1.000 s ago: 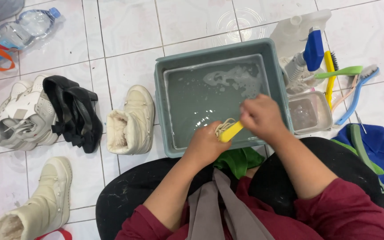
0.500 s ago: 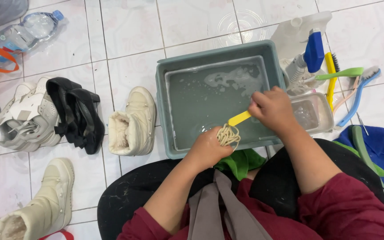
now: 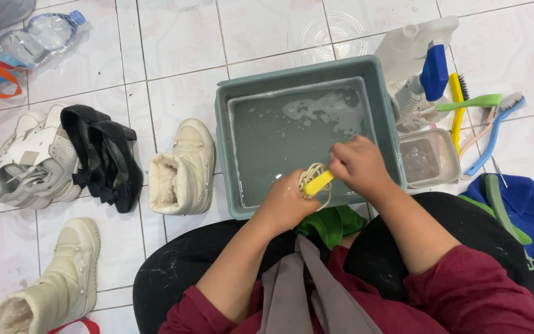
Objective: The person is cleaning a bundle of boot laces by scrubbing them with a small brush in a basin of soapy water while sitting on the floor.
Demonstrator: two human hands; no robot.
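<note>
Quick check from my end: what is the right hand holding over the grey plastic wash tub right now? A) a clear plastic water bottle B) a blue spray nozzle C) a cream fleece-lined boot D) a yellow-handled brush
D: the right hand grips a yellow-handled brush against the bundle of cream laces held in the left hand, at the near rim of the grey plastic wash tub of soapy water.

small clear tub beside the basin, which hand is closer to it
Right. The right hand is just left of the small clear tub; the left hand is farther left, near the basin's front rim.
</note>
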